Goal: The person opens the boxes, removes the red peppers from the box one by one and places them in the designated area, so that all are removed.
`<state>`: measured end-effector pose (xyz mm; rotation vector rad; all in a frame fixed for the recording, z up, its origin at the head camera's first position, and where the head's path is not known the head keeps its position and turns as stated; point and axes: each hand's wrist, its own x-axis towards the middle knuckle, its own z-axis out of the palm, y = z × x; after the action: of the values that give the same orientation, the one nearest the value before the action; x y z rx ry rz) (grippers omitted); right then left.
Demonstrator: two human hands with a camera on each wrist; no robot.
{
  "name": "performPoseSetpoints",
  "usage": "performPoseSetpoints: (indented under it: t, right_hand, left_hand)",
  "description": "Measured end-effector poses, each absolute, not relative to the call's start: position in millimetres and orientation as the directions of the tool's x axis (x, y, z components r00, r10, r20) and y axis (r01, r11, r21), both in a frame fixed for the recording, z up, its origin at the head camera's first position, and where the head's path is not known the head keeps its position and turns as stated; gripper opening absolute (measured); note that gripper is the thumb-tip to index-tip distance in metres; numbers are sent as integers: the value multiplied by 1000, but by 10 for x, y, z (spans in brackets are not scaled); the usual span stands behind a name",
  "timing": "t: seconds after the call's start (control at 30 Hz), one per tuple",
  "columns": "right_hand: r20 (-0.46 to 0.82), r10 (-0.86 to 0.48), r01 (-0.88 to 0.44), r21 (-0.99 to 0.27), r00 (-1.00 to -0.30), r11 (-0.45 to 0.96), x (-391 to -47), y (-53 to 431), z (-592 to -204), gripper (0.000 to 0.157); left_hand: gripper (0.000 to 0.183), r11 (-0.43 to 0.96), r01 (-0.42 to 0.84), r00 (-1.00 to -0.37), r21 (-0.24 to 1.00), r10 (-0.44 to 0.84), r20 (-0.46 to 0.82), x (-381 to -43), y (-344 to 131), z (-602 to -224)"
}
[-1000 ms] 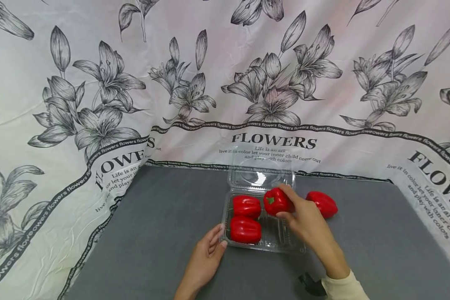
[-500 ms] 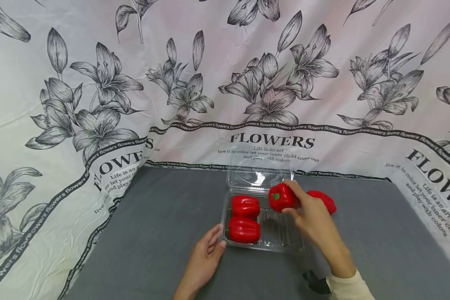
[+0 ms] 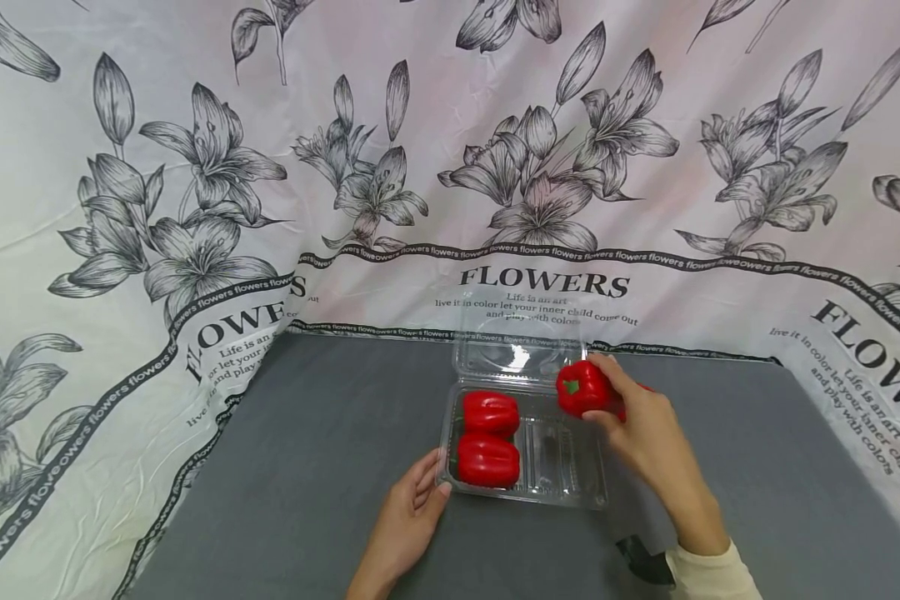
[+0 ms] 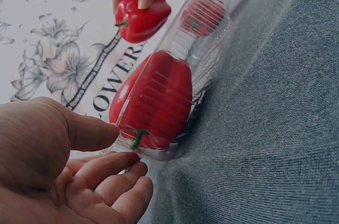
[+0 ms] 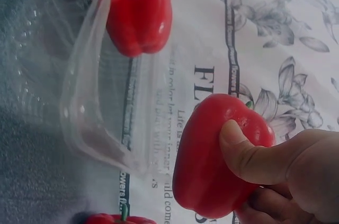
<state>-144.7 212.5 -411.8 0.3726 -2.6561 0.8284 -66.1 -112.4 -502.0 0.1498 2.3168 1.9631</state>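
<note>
In the head view, my right hand [image 3: 652, 429] holds a red bell pepper [image 3: 583, 388] above the right side of a clear plastic container [image 3: 562, 493]. The right wrist view shows the thumb pressed on this bell pepper [image 5: 214, 155], with fingers curled underneath. Two more red bell peppers lie in the container's left half, one rear [image 3: 491, 413] and one front [image 3: 488, 460]. At the container's front left corner, my left hand [image 3: 411, 512] pinches the edge between thumb and fingers. Behind the right hand, another red pepper [image 3: 645, 388] is mostly hidden.
The container's lid [image 3: 521, 354] stands raised at the back, near the flower-printed cloth [image 3: 375, 292]. Grey cloth [image 3: 307, 442] covers the table. A dark strap [image 3: 645, 562] hangs by the right sleeve [image 3: 712, 571].
My right hand has moved right with the bell pepper, away from the two in the container, and now covers most of the loose pepper. The left hand stays at the corner.
</note>
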Motion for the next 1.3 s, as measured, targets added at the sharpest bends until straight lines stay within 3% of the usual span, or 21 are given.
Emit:
performPoseSetpoints:
  t: [1.3]
  right_hand:
    - [344,-40,-222,-508,-938,832,-1457,2507,-4032,84]
  left_hand:
    - [57,169,14,-991,985,130,-8,-663,-1112,-5015]
